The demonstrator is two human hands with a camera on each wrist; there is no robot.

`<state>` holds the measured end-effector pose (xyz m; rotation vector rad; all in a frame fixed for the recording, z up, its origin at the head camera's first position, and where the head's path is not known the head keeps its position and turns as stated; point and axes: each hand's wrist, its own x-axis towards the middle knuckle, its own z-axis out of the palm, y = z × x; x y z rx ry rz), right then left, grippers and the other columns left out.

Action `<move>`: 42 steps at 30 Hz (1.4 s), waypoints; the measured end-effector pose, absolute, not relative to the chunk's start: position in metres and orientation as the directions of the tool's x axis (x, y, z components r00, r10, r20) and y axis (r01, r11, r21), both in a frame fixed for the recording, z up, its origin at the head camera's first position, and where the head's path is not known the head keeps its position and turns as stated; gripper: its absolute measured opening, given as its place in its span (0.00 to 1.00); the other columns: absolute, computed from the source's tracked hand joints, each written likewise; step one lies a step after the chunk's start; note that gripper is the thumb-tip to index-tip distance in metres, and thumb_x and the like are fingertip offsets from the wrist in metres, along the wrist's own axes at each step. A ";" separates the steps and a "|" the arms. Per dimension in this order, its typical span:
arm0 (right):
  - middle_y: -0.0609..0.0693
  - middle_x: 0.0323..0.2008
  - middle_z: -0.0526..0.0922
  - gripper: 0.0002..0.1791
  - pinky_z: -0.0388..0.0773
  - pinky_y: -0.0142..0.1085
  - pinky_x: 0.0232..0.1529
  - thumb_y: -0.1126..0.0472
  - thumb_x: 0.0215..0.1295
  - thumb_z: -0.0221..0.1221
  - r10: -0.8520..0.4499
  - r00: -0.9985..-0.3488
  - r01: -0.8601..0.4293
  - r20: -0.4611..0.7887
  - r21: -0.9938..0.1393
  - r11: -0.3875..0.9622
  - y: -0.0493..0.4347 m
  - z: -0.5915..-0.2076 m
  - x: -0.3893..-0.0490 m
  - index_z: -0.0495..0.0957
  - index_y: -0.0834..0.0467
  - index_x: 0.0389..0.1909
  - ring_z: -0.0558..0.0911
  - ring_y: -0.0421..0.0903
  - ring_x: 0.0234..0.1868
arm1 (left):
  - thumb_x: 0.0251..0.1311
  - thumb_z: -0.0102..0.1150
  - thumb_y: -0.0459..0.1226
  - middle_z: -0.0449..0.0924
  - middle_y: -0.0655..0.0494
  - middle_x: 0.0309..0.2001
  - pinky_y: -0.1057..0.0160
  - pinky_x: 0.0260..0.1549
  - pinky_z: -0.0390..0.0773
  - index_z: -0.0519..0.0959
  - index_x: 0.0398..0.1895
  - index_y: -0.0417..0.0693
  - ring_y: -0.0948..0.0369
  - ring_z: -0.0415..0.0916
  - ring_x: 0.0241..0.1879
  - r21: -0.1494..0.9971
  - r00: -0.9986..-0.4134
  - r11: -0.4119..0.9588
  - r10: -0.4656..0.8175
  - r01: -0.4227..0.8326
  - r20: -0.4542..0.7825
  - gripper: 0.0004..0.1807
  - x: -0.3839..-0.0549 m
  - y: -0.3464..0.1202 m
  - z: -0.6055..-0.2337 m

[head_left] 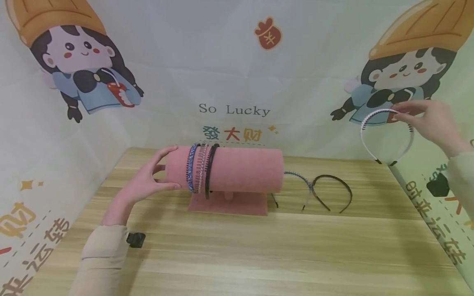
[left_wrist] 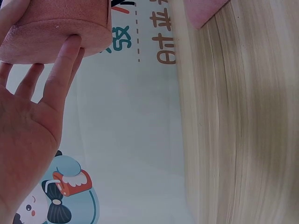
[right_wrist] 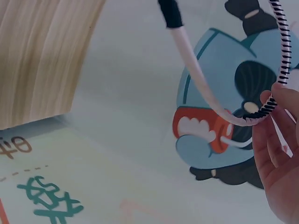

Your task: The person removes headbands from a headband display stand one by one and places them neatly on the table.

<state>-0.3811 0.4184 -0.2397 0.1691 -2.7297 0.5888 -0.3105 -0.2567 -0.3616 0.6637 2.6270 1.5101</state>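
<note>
My left hand (head_left: 144, 181) grips the left end of a pink padded headband stand (head_left: 248, 168), thumb at the front and a finger over the top. In the left wrist view, fingertips also touch its round end face (left_wrist: 51, 42). Around the roll sit a glittery blue headband (head_left: 191, 168), a clear pinkish toothed headband (head_left: 201, 168) and a black headband (head_left: 208, 176). Up at the right, my right hand (head_left: 433, 123) pinches a white headband (head_left: 364, 137) by the top of its arch. Its black-tipped ends hang downward, and dark teeth line the inside (right_wrist: 284, 46).
Behind the stand's right end, a bluish toothed headband (head_left: 296, 176) lies partly hidden on the wooden table (head_left: 244, 255). A black headband (head_left: 348, 191) overlaps it on the right. A printed cloth backdrop (head_left: 170, 82) rises behind the table and along both sides.
</note>
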 end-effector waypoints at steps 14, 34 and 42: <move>0.11 0.29 0.62 0.23 0.65 0.38 0.37 0.40 0.70 0.54 0.108 -0.952 -0.064 0.287 -0.531 0.845 0.446 -0.298 -0.375 0.81 0.51 0.53 0.62 0.22 0.35 | 0.55 0.72 0.35 0.46 0.58 0.78 0.65 0.46 0.84 0.49 0.77 0.72 0.45 0.67 0.62 0.829 -0.913 0.450 0.372 0.333 0.165 0.53 -0.309 -0.256 -0.361; 0.13 0.37 0.65 0.26 0.73 0.42 0.46 0.39 0.70 0.53 0.205 -0.976 0.082 0.068 -0.761 0.644 0.464 -0.386 -0.343 0.75 0.44 0.65 0.68 0.31 0.46 | 0.54 0.72 0.34 0.45 0.59 0.79 0.64 0.45 0.85 0.49 0.77 0.71 0.47 0.68 0.60 0.831 -0.910 0.441 0.378 0.338 0.170 0.54 -0.310 -0.256 -0.361; 0.15 0.42 0.64 0.26 0.67 0.31 0.33 0.39 0.69 0.54 0.158 -0.987 0.076 0.041 -0.741 0.667 0.469 -0.406 -0.335 0.76 0.42 0.64 0.65 0.25 0.40 | 0.55 0.71 0.33 0.45 0.59 0.79 0.64 0.46 0.85 0.49 0.78 0.70 0.49 0.68 0.60 0.834 -0.908 0.437 0.384 0.337 0.167 0.54 -0.309 -0.257 -0.361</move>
